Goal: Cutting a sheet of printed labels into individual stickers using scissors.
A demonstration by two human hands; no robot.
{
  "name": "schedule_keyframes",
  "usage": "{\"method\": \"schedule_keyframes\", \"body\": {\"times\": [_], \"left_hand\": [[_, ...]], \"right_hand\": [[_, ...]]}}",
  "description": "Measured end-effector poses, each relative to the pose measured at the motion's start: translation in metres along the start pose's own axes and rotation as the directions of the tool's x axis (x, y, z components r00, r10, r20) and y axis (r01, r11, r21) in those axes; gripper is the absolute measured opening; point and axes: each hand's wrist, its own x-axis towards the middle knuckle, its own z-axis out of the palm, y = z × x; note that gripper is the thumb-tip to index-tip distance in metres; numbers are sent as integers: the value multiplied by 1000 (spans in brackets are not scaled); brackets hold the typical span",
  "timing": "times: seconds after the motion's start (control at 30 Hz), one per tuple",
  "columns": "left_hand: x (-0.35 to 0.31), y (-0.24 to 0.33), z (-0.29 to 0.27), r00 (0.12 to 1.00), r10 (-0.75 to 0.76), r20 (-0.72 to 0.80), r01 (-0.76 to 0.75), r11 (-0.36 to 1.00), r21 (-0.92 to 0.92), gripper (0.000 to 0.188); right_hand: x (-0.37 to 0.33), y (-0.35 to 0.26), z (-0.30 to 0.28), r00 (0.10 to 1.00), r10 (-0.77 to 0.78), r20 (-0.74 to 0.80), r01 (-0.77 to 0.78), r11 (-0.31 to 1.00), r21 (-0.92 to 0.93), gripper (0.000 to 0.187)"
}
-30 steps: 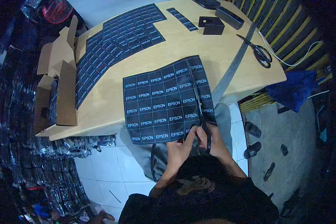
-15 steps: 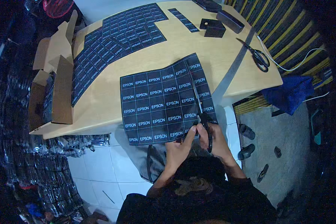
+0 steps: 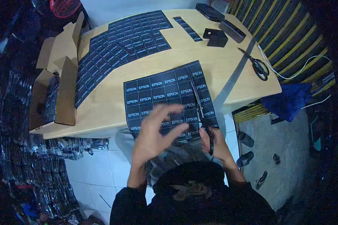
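Black sheet with thin pale gridlines and repeated white lettering, nearly flat, jutting past the near edge of the table, black-handled scissors lengthwise along the sheet's right-hand column, tips toward the far edge

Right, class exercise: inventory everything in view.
Gridded sheet: one, black, centre
Held scissors: one, black-handled, across sheet
Loose scissors: one, black-handled, table right
Overlapping sheets: several, black, table back
Gridded strip: one, black, table back
Boxy objects: three, black, table back
Plain strip: one, grey, table right
Cardboard box: one, brown, table left
Wooden table: one, pale, centre
Crumpled cloth: one, blue, right
Slippers: several, dark, floor
Shiny bundles: many, dark, left
Left grip: one, bare, over sheet
Right grip: one, bare, holding scissors
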Motion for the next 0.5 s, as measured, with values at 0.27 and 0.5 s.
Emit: {"method": "schedule_keyframes", "body": {"times": [0.27, 0.5], "left_hand": [[137, -53, -29, 950, 125, 288, -169, 977, 132, 54], [131, -13, -45, 933, -17, 360, 2, 999, 44, 47]], "right_hand": [[3, 7, 4, 983, -35, 179, -28, 941, 338, 30], [7, 19, -4, 964, -164, 211, 134, 980, 148, 31]]}}
